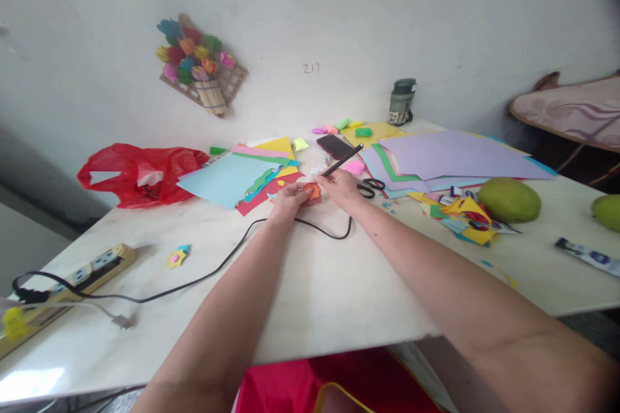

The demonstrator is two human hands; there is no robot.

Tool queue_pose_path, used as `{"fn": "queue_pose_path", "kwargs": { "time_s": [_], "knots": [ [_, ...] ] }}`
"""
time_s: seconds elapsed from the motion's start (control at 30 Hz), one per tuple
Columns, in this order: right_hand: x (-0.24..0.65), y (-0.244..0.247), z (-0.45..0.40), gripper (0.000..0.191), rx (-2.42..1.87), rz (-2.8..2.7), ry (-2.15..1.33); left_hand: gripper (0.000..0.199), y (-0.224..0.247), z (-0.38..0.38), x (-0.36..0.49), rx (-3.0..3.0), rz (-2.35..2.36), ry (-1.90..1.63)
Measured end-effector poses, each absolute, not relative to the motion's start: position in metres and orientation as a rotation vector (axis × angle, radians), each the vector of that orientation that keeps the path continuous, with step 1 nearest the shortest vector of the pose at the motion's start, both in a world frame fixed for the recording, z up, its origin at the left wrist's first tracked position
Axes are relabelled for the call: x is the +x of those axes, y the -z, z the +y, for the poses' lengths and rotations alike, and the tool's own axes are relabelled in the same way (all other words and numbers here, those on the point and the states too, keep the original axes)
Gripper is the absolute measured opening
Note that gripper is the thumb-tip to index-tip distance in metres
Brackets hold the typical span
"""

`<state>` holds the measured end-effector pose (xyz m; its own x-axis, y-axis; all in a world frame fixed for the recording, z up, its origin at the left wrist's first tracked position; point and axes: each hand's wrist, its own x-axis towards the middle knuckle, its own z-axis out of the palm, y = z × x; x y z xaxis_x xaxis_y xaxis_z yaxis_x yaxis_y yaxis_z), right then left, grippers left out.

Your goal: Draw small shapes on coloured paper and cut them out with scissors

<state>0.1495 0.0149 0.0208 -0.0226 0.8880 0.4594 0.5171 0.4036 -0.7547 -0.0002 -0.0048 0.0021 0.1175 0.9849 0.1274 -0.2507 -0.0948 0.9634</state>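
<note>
Toward the back edge of the table (334, 297), the right hand (341, 188) and left hand (288, 201) are both nearly closed: by the former a black pen (345, 159) is gripped, by the latter a small orange paper piece (314, 191) is pinched.

I see bag (145, 174), power strip (107, 262) on table (339, 297), left side. Scissors (372, 187) just right of right hand (341, 184), fruit (508, 200) farther right. Bottle (402, 103) behind, near wall (349, 19).
</note>
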Motion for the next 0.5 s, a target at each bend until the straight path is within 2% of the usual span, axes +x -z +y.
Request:
{"fn": "queue_pose_path", "kwargs": {
  "time_s": [0.27,0.5],
  "knots": [
    [0.1518,-0.0217,0.0145,0.021,-1.292,-1.68,-0.456,0.036,-0.0018,-0.0042,-0.0002,1.163,0.897,-1.292],
    [0.1561,-0.0141,0.0208,0.015,-1.252,-1.605,-0.53,0.035,-0.0048,-0.007,0.0001,1.185,0.908,-1.291]
  ]
}}
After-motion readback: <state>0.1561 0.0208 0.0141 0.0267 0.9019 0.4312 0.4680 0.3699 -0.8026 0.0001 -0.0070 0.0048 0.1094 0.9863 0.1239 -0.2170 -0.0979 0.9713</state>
